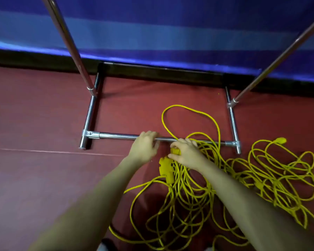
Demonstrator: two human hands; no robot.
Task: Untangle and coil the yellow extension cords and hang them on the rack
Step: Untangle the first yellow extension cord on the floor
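Our right hand [185, 153] pinches a yellow plastic plug [175, 151] while our left hand [145, 146], its grip loose and empty, should steady the tangled yellow extension cords [192, 189] as we draw it free slowly.

It looks like an indoor hall or sports room, though the frame does not settle which. A smooth dark-red floor [43, 109] with a thin pale line across it at 9 o'clock meets a black skirting strip [34, 60]. Above that, at 12 o'clock, hangs blue striped fabric padding [152, 33]. A chrome tubular metal rack [116, 136] stands on the floor.
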